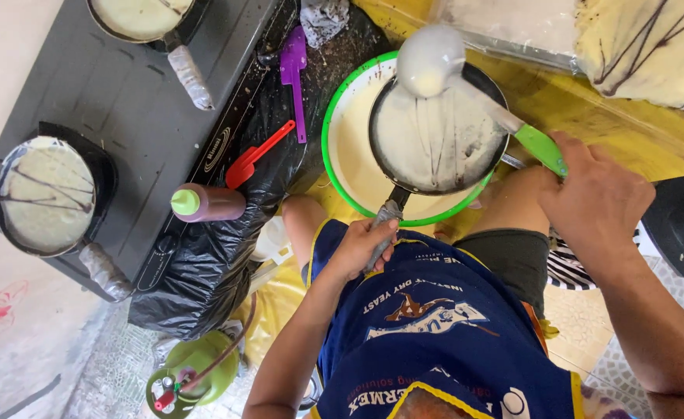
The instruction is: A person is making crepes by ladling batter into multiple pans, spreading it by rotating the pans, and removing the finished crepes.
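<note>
We grip the small black pan's (pixel 435 132) wrapped handle in our left hand (pixel 361 247), holding it over the green-rimmed batter basin (pixel 334 116). Our right hand (pixel 594 198) clasps the green-handled ladle (pixel 431 58); judging so, coating is underway, and tilting steadily seems next.

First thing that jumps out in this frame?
The dark pan, coated with pale batter, held by its handle in the left hand over a green-rimmed bowl of batter at centre. Above it the right hand holds a green-handled ladle. At left, a pan with a chocolate-streaked crepe sits on the grey stove.
</note>
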